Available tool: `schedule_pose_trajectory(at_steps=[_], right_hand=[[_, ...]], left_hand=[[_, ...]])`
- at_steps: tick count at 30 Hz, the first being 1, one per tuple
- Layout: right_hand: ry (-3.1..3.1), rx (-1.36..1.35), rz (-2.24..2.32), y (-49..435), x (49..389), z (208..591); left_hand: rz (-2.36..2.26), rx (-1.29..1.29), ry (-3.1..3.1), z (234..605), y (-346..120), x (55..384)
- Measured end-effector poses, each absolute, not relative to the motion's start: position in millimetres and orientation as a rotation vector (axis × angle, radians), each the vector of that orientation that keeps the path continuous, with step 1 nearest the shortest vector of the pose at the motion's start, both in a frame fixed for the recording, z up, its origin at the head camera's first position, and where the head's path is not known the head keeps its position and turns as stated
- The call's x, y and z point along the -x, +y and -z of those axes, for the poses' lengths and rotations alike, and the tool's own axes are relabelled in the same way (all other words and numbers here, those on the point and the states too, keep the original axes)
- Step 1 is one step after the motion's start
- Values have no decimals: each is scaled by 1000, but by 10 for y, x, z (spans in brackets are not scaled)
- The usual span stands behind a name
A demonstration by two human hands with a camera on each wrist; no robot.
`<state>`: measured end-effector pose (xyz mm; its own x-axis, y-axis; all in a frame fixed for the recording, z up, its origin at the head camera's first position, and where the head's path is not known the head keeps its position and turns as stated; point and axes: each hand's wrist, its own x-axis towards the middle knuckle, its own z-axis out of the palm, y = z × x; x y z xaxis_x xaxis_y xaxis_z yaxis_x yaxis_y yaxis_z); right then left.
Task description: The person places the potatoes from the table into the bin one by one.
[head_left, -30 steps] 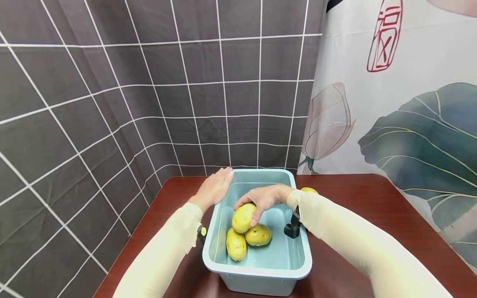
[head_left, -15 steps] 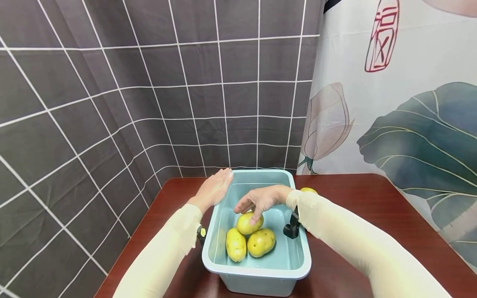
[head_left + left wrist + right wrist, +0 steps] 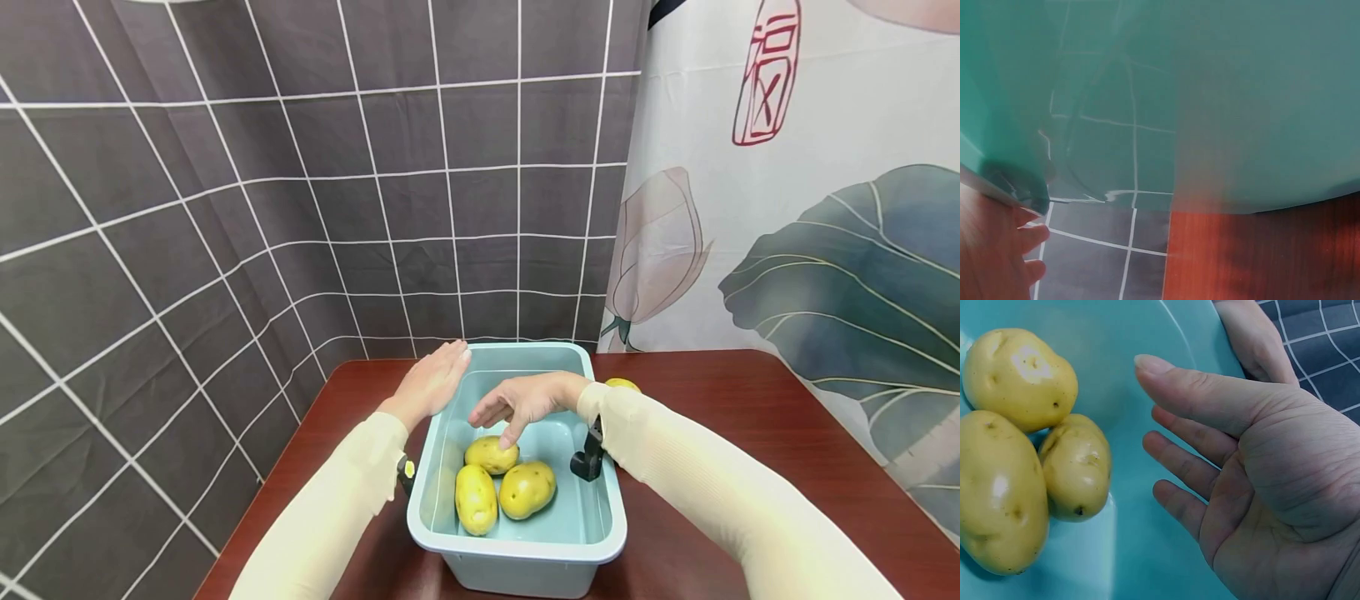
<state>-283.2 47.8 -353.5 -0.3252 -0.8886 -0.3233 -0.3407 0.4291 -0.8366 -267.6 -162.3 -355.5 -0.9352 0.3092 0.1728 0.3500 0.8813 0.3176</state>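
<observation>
Three yellow potatoes lie together in a light blue plastic basin point(image 3: 517, 546): one at the back point(image 3: 489, 457), one on the left point(image 3: 476, 500) and one on the right point(image 3: 528, 490). Above the back potato hovers my right hand point(image 3: 525, 402), its thumb spread from loosely bent fingers. The right wrist view shows the palm with nothing in it and a gap between the fingertips and the potatoes point(image 3: 1020, 378). My left hand point(image 3: 431, 379) rests against the basin's left rim, fingers extended; in the left wrist view only part of this hand point(image 3: 991, 250) appears at the lower left.
Another potato point(image 3: 622, 383) lies outside the basin, mostly hidden behind my right sleeve. The basin stands on a reddish-brown table point(image 3: 712, 433). A dark checked curtain point(image 3: 480, 200) hangs behind, with a white printed curtain point(image 3: 690, 108) at the right.
My right hand has set its potato down at the back of the group and let go, fingers now apart from it. The right potato has shifted slightly right. My left hand has stayed put.
</observation>
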Motion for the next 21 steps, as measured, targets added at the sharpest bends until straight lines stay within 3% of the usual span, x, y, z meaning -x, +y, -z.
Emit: schedule_pose_trajectory(at_steps=[21], right_hand=[[1950, 1035, 913, 534, 2848, 3259]], left_hand=[[508, 527, -2955, 3541, -1627, 2674]])
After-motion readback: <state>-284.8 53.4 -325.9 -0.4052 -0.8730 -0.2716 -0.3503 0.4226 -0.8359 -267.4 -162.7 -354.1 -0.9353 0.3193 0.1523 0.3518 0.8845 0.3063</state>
